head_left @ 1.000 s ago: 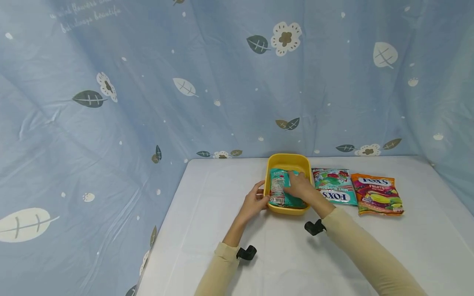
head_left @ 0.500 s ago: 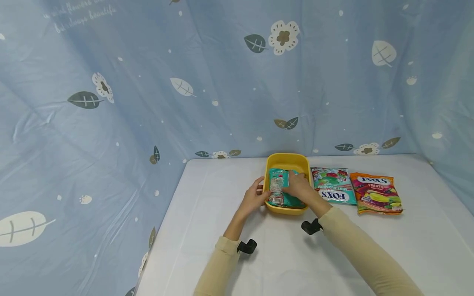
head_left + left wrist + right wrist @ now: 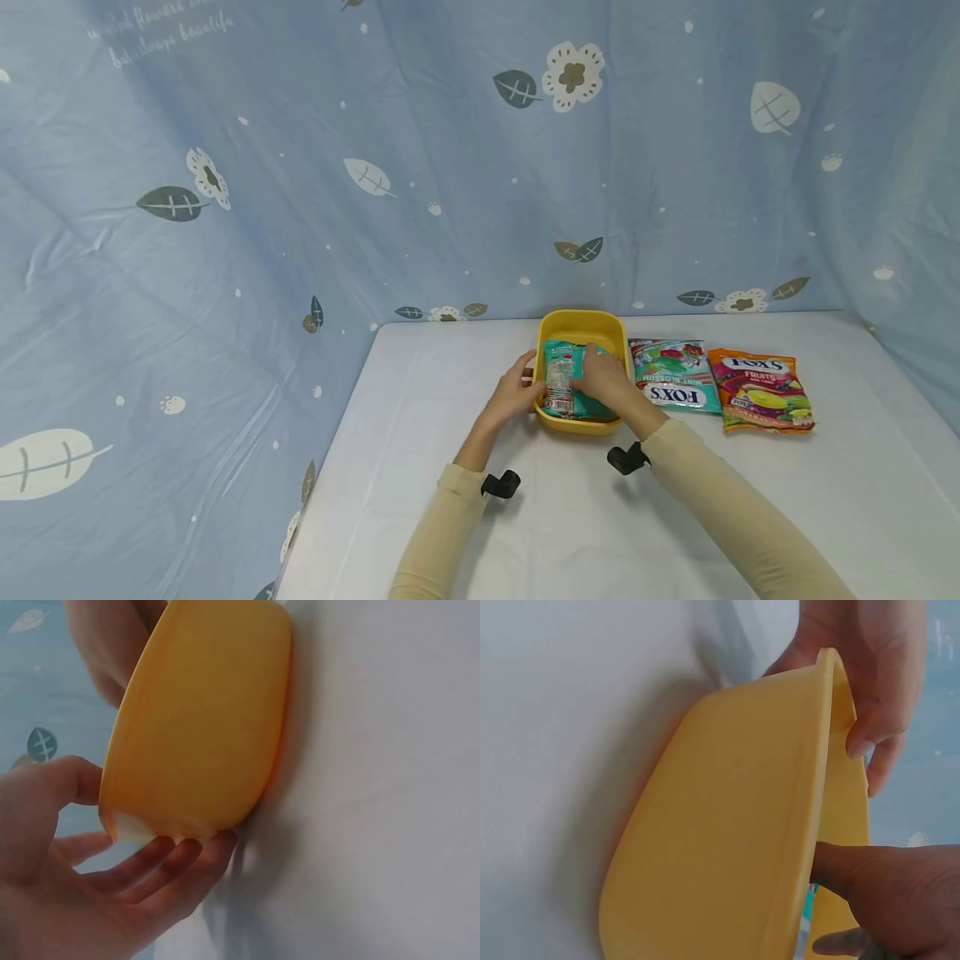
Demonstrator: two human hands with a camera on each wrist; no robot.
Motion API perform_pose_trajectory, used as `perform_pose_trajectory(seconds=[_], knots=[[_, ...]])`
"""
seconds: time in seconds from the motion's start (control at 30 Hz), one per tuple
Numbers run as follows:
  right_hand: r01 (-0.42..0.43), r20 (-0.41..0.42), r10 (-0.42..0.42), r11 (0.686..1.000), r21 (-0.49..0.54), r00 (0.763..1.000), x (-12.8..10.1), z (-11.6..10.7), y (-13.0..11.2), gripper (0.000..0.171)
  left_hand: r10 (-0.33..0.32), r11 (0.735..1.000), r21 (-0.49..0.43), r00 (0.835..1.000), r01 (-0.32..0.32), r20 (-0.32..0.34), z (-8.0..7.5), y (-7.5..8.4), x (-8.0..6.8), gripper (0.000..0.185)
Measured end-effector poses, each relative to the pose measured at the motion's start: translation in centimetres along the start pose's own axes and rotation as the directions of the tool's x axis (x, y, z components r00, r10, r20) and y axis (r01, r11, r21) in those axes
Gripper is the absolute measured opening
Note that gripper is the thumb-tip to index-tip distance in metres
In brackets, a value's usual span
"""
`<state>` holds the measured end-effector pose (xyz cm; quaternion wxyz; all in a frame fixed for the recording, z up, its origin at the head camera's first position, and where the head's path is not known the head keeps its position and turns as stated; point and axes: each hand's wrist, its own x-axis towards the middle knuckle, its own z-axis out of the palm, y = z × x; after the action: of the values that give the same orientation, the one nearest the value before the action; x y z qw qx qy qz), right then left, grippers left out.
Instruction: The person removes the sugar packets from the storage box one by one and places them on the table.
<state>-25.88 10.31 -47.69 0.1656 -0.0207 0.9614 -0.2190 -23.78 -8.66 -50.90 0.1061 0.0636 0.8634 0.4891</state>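
Near the far edge of the table (image 3: 420,467), seen from the head camera, we find a yellow tub (image 3: 582,323) with a teal candy bag (image 3: 564,385) lying inside it. Our right hand (image 3: 606,382) rests on top of that bag with fingers bent over it, pressing it down, while our left hand (image 3: 516,392) is set against the tub's left wall, thumb at the rim. Just right of the tub lie a second teal bag (image 3: 677,377) and a fruit candy bag (image 3: 761,392), side by side and flat. From the left wrist, our left hand (image 3: 90,900) shows fingers nearly straight under the tub's (image 3: 202,727) outer wall, thumb curled at the rim, cupping rather than clamping. From the right wrist, the right hand's (image 3: 885,900) thumb lies inside the tub (image 3: 727,847); its fingertips are cut off. We judge the bag light, crinkly and slippery, best pinched at a sealed edge; the tub looks stiff and light, best taken by its rim.
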Motion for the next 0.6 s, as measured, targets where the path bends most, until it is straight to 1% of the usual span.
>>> perform_pose_trajectory(seconds=[0.1, 0.23, 0.33, 0.43, 0.6], knots=[[0.0, 0.011, 0.0, 1.0, -0.017, 1.0, -0.1, -0.1, -0.2, 0.086, -0.003, 1.0, 0.023, 1.0, 0.003, 0.014, -0.3, 0.0, 0.2, 0.066], [-0.003, 0.006, 0.003, 1.0, -0.021, 1.0, -0.3, 0.0, -0.2, 0.082, -0.022, 1.0, 0.001, 0.998, 0.022, 0.052, -0.6, 0.2, 0.4, 0.065], [-0.016, 0.0, 0.016, 1.0, 0.012, 1.0, -0.4, 0.1, -0.2, 0.083, -0.037, 0.998, -0.04, 0.996, 0.04, 0.081, -0.9, 0.4, 0.5, 0.064], [-0.024, -0.015, 0.025, 0.998, 0.055, 1.0, -0.6, 0.2, -0.3, 0.085, -0.052, 0.996, -0.069, 0.994, 0.059, 0.095, -1.2, 0.6, 0.6, 0.063], [-0.002, -0.041, 0.006, 0.995, 0.099, 0.999, -0.8, 0.3, -0.2, 0.085, -0.07, 0.992, -0.096, 0.991, 0.081, 0.114, -1.5, 0.9, 0.5, 0.061]])
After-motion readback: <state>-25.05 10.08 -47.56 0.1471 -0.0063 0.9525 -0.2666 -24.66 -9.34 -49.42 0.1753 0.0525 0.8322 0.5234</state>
